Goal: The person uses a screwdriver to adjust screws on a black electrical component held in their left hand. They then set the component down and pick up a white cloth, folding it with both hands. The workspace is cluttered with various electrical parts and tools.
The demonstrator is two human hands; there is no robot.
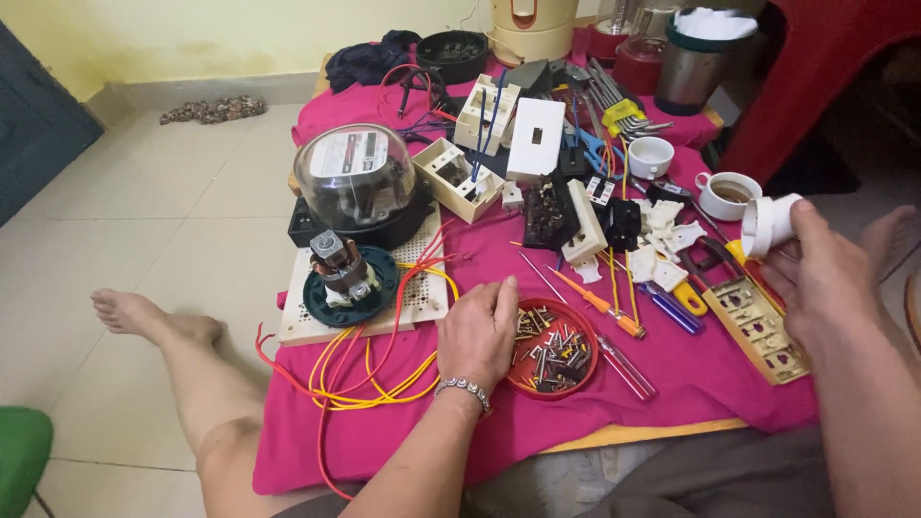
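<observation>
Left to right: motor part [343, 271] on perforated board [417, 293]; left hand [480, 331], fingers bent down into the red dish [583, 376] of screws [552, 347] (grip on any screw unclear); orange screwdriver [600, 303]; right hand [823, 280] clasped around a white plastic fitting [770, 222], beside the cups
</observation>
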